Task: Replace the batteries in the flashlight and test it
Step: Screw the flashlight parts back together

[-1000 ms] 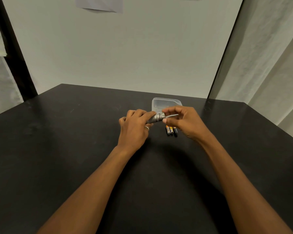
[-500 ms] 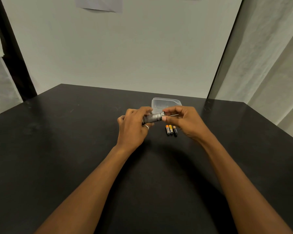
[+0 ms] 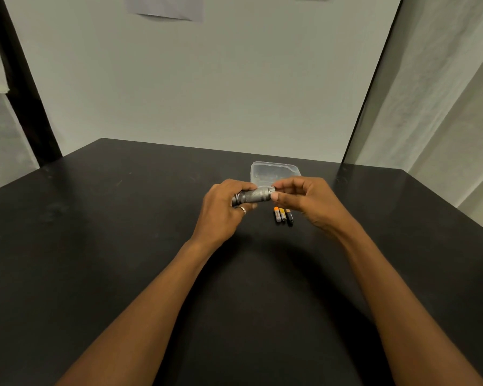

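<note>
The left hand is wrapped tight around the flashlight, held sideways just above the black counter. The right hand pinches the end cap with its fingers. I think the cap is being turned. Keep the body still, twist only the cap, and stay clear of the three batteries lying just below, near the clear box.

Knurled grey metal flashlight, clear plastic container, matt black table
</note>
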`<action>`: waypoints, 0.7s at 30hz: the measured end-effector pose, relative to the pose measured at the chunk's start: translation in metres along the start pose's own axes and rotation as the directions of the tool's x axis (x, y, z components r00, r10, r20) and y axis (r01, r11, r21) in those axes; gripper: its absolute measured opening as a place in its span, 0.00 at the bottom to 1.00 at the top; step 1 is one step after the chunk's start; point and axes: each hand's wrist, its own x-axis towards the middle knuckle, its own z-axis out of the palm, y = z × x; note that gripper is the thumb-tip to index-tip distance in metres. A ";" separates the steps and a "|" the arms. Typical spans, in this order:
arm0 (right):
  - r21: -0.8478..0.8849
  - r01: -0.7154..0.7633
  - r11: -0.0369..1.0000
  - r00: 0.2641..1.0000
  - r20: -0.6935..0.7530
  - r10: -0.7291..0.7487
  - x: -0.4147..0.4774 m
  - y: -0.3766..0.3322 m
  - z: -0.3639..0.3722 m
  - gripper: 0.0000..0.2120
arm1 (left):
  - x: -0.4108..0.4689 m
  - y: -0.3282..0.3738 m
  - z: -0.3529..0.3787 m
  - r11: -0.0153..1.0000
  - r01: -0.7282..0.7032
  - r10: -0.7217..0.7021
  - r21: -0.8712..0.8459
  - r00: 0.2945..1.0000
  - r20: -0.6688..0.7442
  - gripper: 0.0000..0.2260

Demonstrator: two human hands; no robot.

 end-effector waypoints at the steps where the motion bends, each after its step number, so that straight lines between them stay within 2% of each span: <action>1: -0.008 0.000 1.000 1.000 0.002 0.000 0.000 0.000 0.000 0.14 | 0.000 0.000 0.000 1.000 0.000 0.000 0.001 1.000 -0.001 0.17; 6: -0.093 0.027 0.995 0.999 0.018 -0.026 0.001 0.001 -0.002 0.15 | 0.000 -0.001 0.000 1.000 0.017 -0.017 0.000 1.000 0.012 0.17; 12: -0.109 0.047 0.993 0.999 0.018 -0.045 0.001 0.002 -0.002 0.15 | 0.000 0.000 0.000 1.000 0.012 -0.012 0.019 1.000 0.006 0.17; 18: -0.036 0.004 0.999 1.000 -0.004 -0.004 0.002 0.004 0.001 0.11 | 0.000 0.002 -0.001 1.000 0.002 -0.002 0.029 1.000 -0.009 0.16; 21: -0.104 -0.023 0.994 1.000 -0.006 0.023 0.001 0.004 0.003 0.09 | 0.000 0.002 0.000 1.000 -0.002 0.002 0.027 1.000 -0.007 0.16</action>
